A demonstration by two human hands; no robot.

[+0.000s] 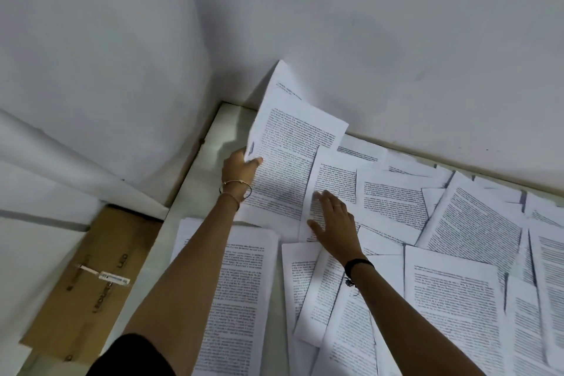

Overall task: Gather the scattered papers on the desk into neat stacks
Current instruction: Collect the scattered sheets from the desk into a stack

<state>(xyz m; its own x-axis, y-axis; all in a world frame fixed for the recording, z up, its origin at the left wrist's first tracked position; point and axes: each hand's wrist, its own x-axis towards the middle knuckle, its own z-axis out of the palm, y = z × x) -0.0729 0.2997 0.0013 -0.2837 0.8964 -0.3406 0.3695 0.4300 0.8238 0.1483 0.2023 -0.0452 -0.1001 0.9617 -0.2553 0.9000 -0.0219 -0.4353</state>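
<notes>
Several printed white sheets cover the white desk (219, 128), overlapping at odd angles. My left hand (239, 166) grips the left edge of a few sheets (290, 131) in the far left corner; their top end leans up against the back wall. My right hand (331, 217) lies flat with spread fingers on a narrow sheet (332, 174) just to the right of them. A thicker stack (244, 293) sits at the near left, partly under my left forearm. More scattered papers (464, 223) spread across the right side.
White walls close in the desk at the back and left. A flat brown cardboard box (91, 284) with a white label lies on the floor to the left of the desk's edge.
</notes>
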